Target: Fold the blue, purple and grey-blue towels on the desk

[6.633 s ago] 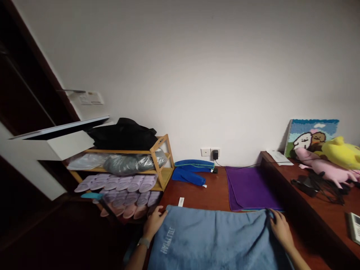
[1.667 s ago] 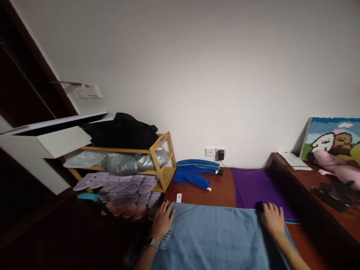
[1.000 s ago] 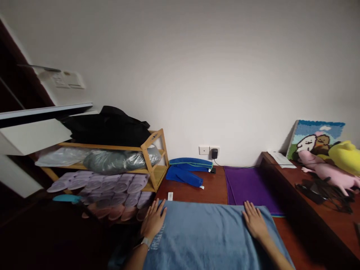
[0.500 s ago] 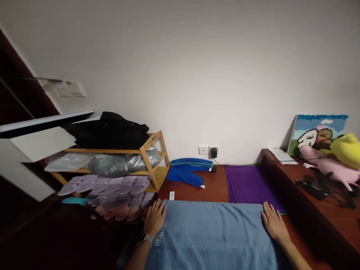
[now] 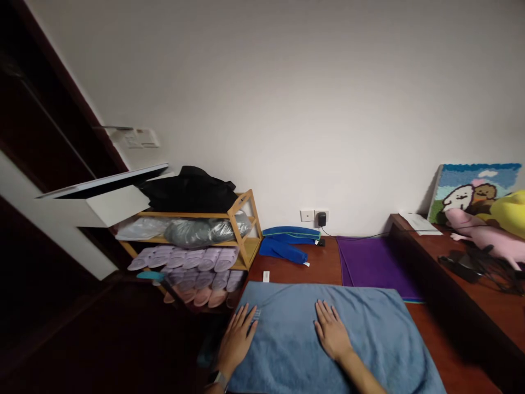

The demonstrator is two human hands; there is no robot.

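A grey-blue towel (image 5: 295, 334) lies spread over the wooden table (image 5: 320, 267), with small wrinkles on its right part. My left hand (image 5: 239, 336) rests flat near its left edge, fingers stretched, beside some pale lettering. A watch circles that wrist. Toward the towel's middle, my right hand (image 5: 331, 330) lies palm down with its fingers out. Beyond the towel are a folded blue cloth (image 5: 289, 241) with green trim and a folded purple cloth (image 5: 377, 265). A small white tag (image 5: 266, 277) lies just past the towel's far edge.
On the left, a wooden rack (image 5: 246, 235) bears a black bag (image 5: 191, 189), plastic-wrapped bundles and several slippers (image 5: 192, 260). A black plug (image 5: 322, 219) sits in the wall socket. At right, a raised wooden ledge (image 5: 422, 246) holds plush toys (image 5: 484, 232), cables and a picture (image 5: 476, 189).
My right hand has moved left from the towel's right edge to its middle. My left hand has come a little nearer along the left side. The view has shifted left.
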